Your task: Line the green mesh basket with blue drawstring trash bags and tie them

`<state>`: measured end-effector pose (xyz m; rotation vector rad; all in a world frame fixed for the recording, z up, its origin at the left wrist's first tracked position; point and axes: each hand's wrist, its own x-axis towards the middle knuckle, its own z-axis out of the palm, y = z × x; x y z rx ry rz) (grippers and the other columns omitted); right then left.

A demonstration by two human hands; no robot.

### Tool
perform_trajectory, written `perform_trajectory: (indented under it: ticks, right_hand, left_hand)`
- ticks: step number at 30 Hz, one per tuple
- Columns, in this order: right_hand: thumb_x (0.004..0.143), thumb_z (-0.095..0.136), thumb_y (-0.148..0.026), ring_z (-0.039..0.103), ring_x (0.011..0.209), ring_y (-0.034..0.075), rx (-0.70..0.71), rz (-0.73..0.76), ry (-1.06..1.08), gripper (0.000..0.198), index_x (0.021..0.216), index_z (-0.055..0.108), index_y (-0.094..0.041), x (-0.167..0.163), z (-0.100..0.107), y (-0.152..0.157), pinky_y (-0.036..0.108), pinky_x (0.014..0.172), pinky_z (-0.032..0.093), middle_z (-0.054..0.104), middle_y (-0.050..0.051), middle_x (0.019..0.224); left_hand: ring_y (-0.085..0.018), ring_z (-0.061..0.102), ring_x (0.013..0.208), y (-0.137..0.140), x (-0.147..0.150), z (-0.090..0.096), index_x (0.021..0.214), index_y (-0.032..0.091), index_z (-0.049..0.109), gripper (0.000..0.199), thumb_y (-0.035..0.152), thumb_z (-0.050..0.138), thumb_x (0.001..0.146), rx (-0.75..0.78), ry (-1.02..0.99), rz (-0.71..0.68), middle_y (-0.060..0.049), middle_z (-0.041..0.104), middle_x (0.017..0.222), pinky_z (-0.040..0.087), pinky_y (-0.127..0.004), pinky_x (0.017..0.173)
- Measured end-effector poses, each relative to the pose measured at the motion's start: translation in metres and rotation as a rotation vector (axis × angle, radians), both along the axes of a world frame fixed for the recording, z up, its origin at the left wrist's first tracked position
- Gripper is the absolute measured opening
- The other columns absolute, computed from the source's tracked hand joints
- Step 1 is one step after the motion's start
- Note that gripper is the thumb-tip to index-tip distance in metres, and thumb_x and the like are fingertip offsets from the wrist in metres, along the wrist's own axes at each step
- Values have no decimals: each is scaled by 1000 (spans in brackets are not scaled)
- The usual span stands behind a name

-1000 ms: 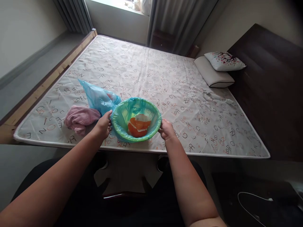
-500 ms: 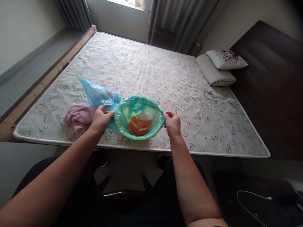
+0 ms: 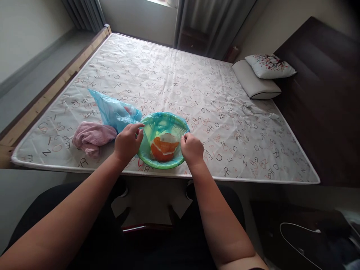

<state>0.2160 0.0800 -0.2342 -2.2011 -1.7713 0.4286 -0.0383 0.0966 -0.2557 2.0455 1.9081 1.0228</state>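
Note:
A round green basket [image 3: 161, 165] lined with a thin blue plastic bag [image 3: 149, 125] stands near the front edge of the mattress. Inside it lies an orange-and-white item [image 3: 164, 147] whose kind I cannot make out. At the basket's left rim is my left hand [image 3: 127, 142], thumb and fingers apart, index finger stretched over the rim. My right hand [image 3: 193, 150] pinches the bag's edge at the right rim. Left of the basket lie another blue plastic bag [image 3: 116, 112], with something reddish faintly showing through, and a crumpled pink cloth [image 3: 92, 138].
The basket rests on a letter-printed mattress [image 3: 174, 86]. A beige pillow [image 3: 254, 80] and a white printed cushion [image 3: 271, 66] lie by the dark headboard [image 3: 317, 101]. A white cable [image 3: 298, 226] is at lower right. Grey curtains [image 3: 213, 26] hang at the back.
My right hand has moved left and inward along the rim, while my left hand has shifted slightly right and its fingers have parted. The basket has shifted slightly left.

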Motion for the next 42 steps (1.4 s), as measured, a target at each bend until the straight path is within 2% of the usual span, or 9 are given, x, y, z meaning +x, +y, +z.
perform_trajectory:
  ticks: [7,12,16,21,26,30,34,39,42]
  right_hand:
    - [96,63,-36,74,97,24,28,1,548,24,89,80,-22,22,-4,11,33,85,51,82,5,100]
    - [88,71,-41,72,115,27,-57,-13,775,25,100,84,-23,29,-1,15,39,100,53,83,7,115]
    - [79,72,-27,72,95,19,-25,-212,1195,29,107,81,-23,34,5,20,33,89,56,81,4,106]
    - [78,71,-24,70,93,17,-53,-286,1614,37,114,77,-30,45,17,20,32,81,60,77,-3,108]
    - [78,75,-21,68,87,15,-104,-296,1617,37,114,74,-31,49,21,18,30,78,58,75,-4,98]
    - [79,73,-16,64,79,14,-85,-398,1558,33,110,73,-28,49,18,21,29,72,57,71,-4,89]
    - [81,70,-11,64,78,14,-80,-452,1413,32,110,70,-25,51,9,24,28,68,56,72,-2,96]
    - [92,72,-29,70,97,18,-155,-367,1159,23,114,67,-25,53,-5,23,31,72,60,74,5,121]
    - [98,65,-41,74,94,22,-287,-281,1121,21,112,68,-25,53,-12,20,35,72,64,77,6,115]
  left_hand:
    - [-20,68,77,4,5,4,122,19,77,31,33,68,96,-66,-300,114,-4,73,89,54,-33,82]
    - [-19,72,88,6,12,5,124,21,73,33,27,72,91,-99,-434,24,-4,75,100,56,-33,90]
    - [-20,73,113,16,7,-2,128,21,67,43,17,74,86,-86,-806,45,-8,76,118,56,-31,102]
    - [-19,73,110,31,-10,-13,116,21,65,46,2,72,74,-182,-1072,257,-8,75,119,57,-26,93]
    - [-14,72,93,34,-15,-9,122,22,68,55,-1,79,73,-246,-1097,413,-8,72,121,54,-18,69]
    - [-12,68,68,32,-10,3,112,15,66,36,-3,74,82,-519,-1285,414,-6,72,92,55,-20,60]
    - [-12,65,58,31,-10,9,102,14,66,23,-1,75,87,-551,-1344,395,-3,72,79,56,-20,56]
    - [-14,64,49,31,-21,14,97,15,70,12,24,78,97,-743,-1241,338,-4,71,75,53,-21,45]
    - [-18,67,51,32,-32,18,98,17,73,18,34,79,94,-866,-1198,267,-5,71,73,58,-27,45]
